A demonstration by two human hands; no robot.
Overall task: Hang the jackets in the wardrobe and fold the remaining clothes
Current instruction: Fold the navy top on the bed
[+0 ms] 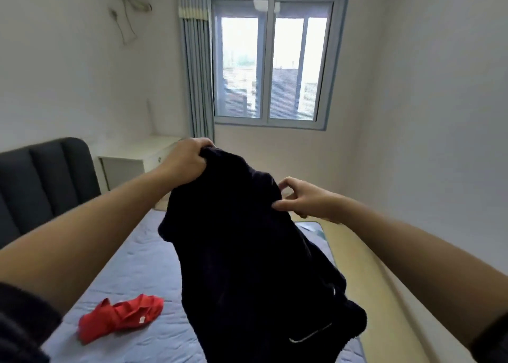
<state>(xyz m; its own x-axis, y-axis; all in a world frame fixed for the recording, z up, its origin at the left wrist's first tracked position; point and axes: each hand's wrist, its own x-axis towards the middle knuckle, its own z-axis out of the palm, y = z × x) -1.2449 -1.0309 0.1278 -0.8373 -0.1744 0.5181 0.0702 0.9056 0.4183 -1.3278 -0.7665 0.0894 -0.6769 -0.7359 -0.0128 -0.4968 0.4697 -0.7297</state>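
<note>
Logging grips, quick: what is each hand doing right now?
Left hand: grips the dark garment at its top.
Right hand: thumb and forefinger at the garment's edge; whether they pinch it cannot be told.

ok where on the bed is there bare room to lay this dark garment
Bare grey-blue quilted mattress lies between the dark padded headboard and the crumpled red garment. The near middle is hidden behind the dark fleece garment.

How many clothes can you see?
2: a dark navy fleece garment held by the left hand and right hand; a crumpled red cloth garment on the blue bed. Others may be hidden.
</note>
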